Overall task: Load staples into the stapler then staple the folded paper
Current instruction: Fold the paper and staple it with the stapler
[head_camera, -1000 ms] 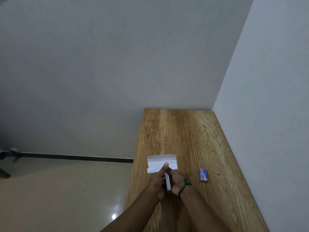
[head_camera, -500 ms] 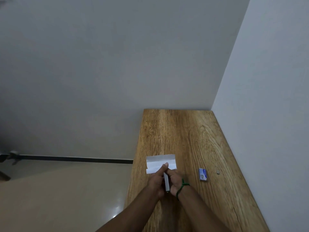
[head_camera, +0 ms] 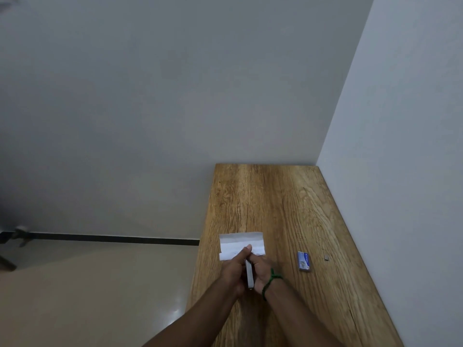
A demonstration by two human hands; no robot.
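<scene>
Gripping a slim grey stapler [head_camera: 249,274] between them, the left hand [head_camera: 233,270] and right hand [head_camera: 260,270] close around it from either side over a wooden table [head_camera: 275,196]; the folded paper [head_camera: 241,244] lies just beyond the fingertips, a blue staple box [head_camera: 303,261] off to the right hand's side, a green cord [head_camera: 270,280] circling that wrist

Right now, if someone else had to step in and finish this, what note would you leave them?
Left hand and right hand: both closed around the stapler, held together at the near edge of the folded paper.
Paper lies flat on the wooden table; staple box sits to its right, with a small loose piece beyond.
Done: stapler brought to the paper. Whether it is loaded cannot be seen.
Left: press to staple, then check.
</scene>
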